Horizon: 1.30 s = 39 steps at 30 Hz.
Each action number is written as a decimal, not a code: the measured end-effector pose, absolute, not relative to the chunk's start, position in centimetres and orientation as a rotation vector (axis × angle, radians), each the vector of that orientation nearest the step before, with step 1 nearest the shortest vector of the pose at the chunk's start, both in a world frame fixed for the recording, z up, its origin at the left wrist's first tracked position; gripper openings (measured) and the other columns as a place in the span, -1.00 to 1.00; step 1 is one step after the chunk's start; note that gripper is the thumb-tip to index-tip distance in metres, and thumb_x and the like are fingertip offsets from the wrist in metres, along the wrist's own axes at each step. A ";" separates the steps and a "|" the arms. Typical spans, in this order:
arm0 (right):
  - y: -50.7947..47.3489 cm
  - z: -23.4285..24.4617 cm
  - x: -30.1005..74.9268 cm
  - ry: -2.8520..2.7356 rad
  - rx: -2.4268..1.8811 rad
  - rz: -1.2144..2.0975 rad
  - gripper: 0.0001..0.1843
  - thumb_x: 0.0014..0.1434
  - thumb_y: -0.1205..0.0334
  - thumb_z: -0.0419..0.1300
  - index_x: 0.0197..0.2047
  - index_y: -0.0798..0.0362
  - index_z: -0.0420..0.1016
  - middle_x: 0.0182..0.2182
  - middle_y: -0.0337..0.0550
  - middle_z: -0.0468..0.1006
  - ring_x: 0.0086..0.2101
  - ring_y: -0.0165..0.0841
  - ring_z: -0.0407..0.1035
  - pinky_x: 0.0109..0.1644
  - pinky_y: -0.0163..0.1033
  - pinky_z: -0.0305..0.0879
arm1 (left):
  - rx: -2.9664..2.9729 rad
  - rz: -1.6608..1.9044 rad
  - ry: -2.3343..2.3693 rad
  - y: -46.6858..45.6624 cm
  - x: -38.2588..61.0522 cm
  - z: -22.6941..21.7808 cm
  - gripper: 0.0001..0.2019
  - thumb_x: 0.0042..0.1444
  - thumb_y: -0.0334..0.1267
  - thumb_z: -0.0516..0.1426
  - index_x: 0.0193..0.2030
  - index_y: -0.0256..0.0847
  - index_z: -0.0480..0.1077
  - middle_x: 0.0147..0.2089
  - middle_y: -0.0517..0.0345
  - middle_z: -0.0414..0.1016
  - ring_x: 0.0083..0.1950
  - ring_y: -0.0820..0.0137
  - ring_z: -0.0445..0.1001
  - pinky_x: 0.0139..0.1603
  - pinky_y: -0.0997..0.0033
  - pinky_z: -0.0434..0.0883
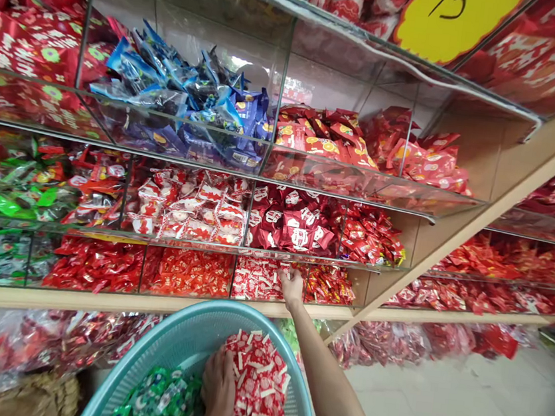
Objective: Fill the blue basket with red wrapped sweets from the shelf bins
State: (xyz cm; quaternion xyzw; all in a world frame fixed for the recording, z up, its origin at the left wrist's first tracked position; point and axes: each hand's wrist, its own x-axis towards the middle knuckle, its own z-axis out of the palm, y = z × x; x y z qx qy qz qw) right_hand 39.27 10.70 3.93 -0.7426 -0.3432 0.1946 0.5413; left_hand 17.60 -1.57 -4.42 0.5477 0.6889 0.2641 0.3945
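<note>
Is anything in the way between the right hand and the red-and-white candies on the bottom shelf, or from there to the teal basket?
Nothing visible blocks the right hand; it is at the red-and-white candies. Between them and the teal basket are the low wooden shelf ledge and the basket's rim.

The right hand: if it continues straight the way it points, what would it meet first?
The right hand would probably meet the red-and-white candies on the bottom shelf; depth is unclear, so it may be touching them.
</note>
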 end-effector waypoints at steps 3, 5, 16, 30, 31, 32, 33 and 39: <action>10.7 4.1 39.2 -0.749 -1.712 0.508 -0.65 0.00 -0.03 0.11 -0.26 0.04 0.24 -0.31 -0.10 0.40 -0.41 -0.36 0.38 -0.53 -0.29 0.40 | 1.384 0.656 1.750 -1.6 17.6 -4.4 -0.47 0.17 -0.05 -0.24 0.12 -0.24 0.29 0.18 -0.08 0.35 0.21 0.18 0.29 0.23 0.18 0.22; 10.6 4.2 39.1 -0.724 -1.687 0.530 -0.64 -0.03 -0.04 0.15 -0.27 0.03 0.24 -0.32 -0.12 0.39 -0.40 -0.35 0.38 -0.54 -0.30 0.41 | 1.386 0.657 1.749 -1.6 17.6 -4.4 -0.48 0.17 -0.05 -0.24 0.11 -0.22 0.30 0.17 -0.07 0.37 0.19 0.19 0.31 0.22 0.19 0.23; 10.6 4.5 39.0 -0.683 -1.591 0.586 -0.60 -0.09 -0.06 0.17 -0.27 0.02 0.22 -0.41 -0.20 0.35 -0.40 -0.34 0.35 -0.56 -0.31 0.38 | 1.376 0.658 1.717 -1.5 17.5 -4.0 -0.45 0.15 -0.02 -0.22 0.14 -0.22 0.27 0.23 -0.06 0.30 0.28 0.19 0.21 0.28 0.15 0.14; 1.1 8.0 32.9 -1.304 -1.427 0.834 -0.72 0.11 -0.04 0.11 -0.25 -0.03 0.28 -0.42 -0.27 0.40 -0.52 -0.41 0.29 -0.57 -0.34 0.27 | 1.282 0.704 1.705 -1.2 17.6 -3.9 -0.47 0.17 -0.03 -0.21 0.16 -0.21 0.26 0.24 -0.05 0.30 0.27 0.21 0.24 0.27 0.16 0.16; 0.8 7.8 32.5 -1.386 -1.468 0.802 -0.76 0.13 -0.01 0.10 -0.25 -0.03 0.28 -0.42 -0.27 0.41 -0.50 -0.40 0.30 -0.53 -0.33 0.27 | 1.285 0.714 1.693 -1.1 17.6 -3.8 -0.48 0.18 -0.05 -0.21 0.15 -0.21 0.26 0.25 -0.04 0.29 0.27 0.22 0.23 0.28 0.18 0.16; 0.6 7.5 32.2 -1.464 -1.514 0.751 -0.79 0.15 0.02 0.08 -0.25 -0.04 0.29 -0.42 -0.27 0.43 -0.49 -0.39 0.31 -0.47 -0.32 0.27 | 1.291 0.722 1.679 -1.1 17.5 -3.8 -0.49 0.18 -0.06 -0.22 0.15 -0.22 0.27 0.25 -0.04 0.29 0.28 0.24 0.23 0.29 0.19 0.14; 0.6 7.3 31.9 -1.541 -1.559 0.696 -0.83 0.17 0.05 0.07 -0.25 -0.04 0.29 -0.42 -0.27 0.45 -0.47 -0.39 0.32 -0.42 -0.31 0.26 | 1.297 0.729 1.663 -1.0 17.5 -3.8 -0.49 0.19 -0.08 -0.23 0.15 -0.24 0.27 0.25 -0.03 0.29 0.28 0.26 0.22 0.30 0.22 0.13; 0.9 7.1 30.6 -1.928 -1.845 0.463 -0.90 0.21 0.18 0.04 -0.20 -0.05 0.31 -0.28 -0.17 0.54 -0.31 -0.29 0.43 -0.30 -0.30 0.17 | 1.301 0.805 1.545 -0.7 17.6 -4.1 -0.45 0.20 -0.07 -0.23 0.21 -0.33 0.18 0.31 -0.03 0.21 0.34 0.35 0.12 0.34 0.34 0.07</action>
